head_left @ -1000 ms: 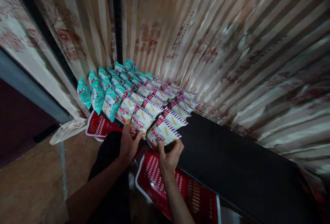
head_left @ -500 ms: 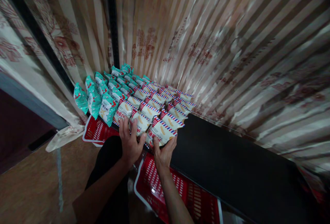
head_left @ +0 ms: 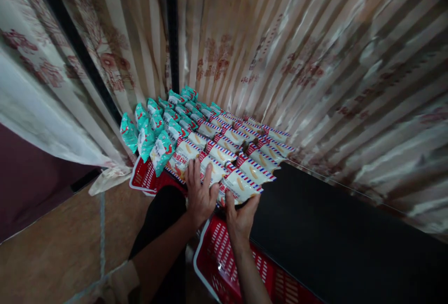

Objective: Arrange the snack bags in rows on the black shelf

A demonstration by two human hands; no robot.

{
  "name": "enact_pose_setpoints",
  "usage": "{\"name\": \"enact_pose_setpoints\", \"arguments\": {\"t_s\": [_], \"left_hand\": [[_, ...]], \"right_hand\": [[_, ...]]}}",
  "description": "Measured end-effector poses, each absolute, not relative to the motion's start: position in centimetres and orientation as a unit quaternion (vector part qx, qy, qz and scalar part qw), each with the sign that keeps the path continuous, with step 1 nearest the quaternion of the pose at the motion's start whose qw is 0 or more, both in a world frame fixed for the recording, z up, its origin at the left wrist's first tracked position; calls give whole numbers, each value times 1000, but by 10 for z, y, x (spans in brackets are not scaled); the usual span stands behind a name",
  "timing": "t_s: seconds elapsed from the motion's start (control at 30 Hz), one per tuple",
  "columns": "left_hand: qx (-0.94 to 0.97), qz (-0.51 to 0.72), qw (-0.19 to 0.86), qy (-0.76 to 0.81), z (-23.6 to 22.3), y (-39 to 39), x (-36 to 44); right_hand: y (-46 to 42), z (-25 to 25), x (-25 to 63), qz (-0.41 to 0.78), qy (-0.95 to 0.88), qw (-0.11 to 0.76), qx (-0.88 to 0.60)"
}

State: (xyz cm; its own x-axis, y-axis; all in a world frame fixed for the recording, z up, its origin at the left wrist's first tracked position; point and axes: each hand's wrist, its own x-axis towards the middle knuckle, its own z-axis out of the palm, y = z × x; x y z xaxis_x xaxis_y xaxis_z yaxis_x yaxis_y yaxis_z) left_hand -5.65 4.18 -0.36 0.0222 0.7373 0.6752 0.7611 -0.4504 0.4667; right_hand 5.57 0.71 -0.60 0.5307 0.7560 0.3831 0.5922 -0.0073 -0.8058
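Observation:
Several white snack bags (head_left: pixel 240 186) with red-and-blue striped edges stand in slanting rows on a black shelf. My right hand (head_left: pixel 241 215) grips the lower front of the nearest right-hand white bag, thumb on its face and fingers along its right side. Just left of it, my left hand (head_left: pixel 201 196) rests with fingers stretched and apart against the front of the neighbouring white bags. It grasps nothing that I can see. Several teal snack bags (head_left: pixel 163 152) stand in rows to the left of the white ones.
The black shelf (head_left: pixel 315 215) extends to the right. Red baskets with white rims sit below it, one near my right forearm (head_left: pixel 219 243) and one at left (head_left: pixel 145 175). Patterned curtains (head_left: pixel 224 24) hang behind, with a dark upright post (head_left: pixel 171 28). Tiled floor (head_left: pixel 70 229) lies lower left.
The view has swung left, so the bags, shelf and hands appear farther right. Both hands stay at the front white bags, with little visible change in their pose.

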Motion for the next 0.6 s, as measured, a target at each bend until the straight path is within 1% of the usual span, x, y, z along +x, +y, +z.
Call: {"name": "enact_pose_setpoints", "arguments": {"t_s": [0.13, 0.27, 0.37, 0.5, 0.6], "left_hand": [[-716, -462, 9, -523, -4, 39, -58], [-706, -462, -12, -537, -4, 36, -59], [-697, -469, -23, -541, -4, 34, -59], [-679, -479, -66, -553, -1, 33, -59], [-659, -490, -100, -561, -1, 33, -60]], "right_hand": [[6, -6, 54, 59, -478, 534, -695], [3, -5, 55, 32, -483, 529, -697], [-4, -4, 56, -22, -491, 519, -699], [-18, -2, 48, -156, -582, 465, -648], [-19, -1, 41, -185, -615, 419, -642]]}}
